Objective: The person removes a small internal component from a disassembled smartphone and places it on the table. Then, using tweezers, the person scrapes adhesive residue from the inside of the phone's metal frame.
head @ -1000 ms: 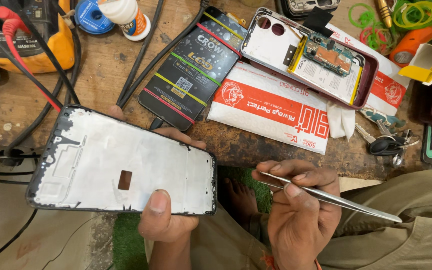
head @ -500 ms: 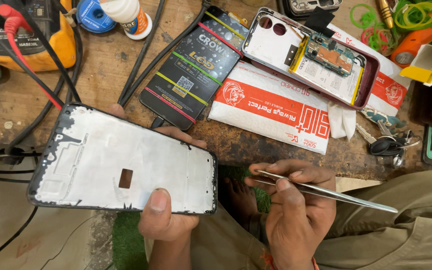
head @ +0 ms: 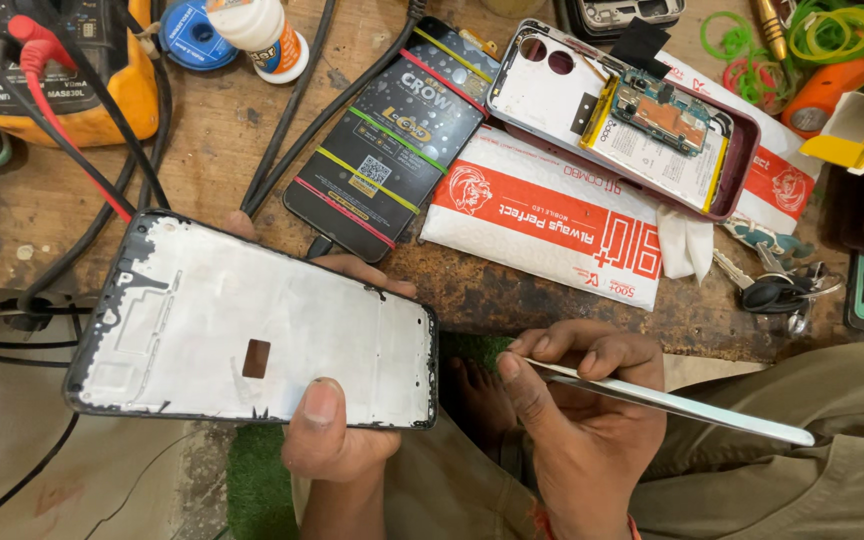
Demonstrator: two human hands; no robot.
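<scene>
My left hand [head: 337, 440] holds a bare phone frame [head: 252, 325], white inside with a black rim and a small rectangular cutout, flat over my lap. The thumb presses on its lower edge and the fingers curl under its far side. My right hand [head: 582, 420] grips metal tweezers [head: 672, 402] just right of the frame. Their tips sit at my fingertips and the long end sticks out to the right. On the wooden bench [head: 222, 130] above lies an opened phone [head: 622, 115] with its circuit board and battery exposed.
A dark phone box [head: 392, 140] and a red-and-white pouch [head: 542, 215] lie mid-bench. A yellow multimeter [head: 62, 70] with red and black leads sits top left, beside a glue bottle [head: 262, 30]. Keys [head: 777, 285], rubber bands [head: 832, 30] and a tissue [head: 682, 245] lie to the right.
My right hand has shifted the tweezers slightly in its grip. The phone frame and left hand stay about where they were.
</scene>
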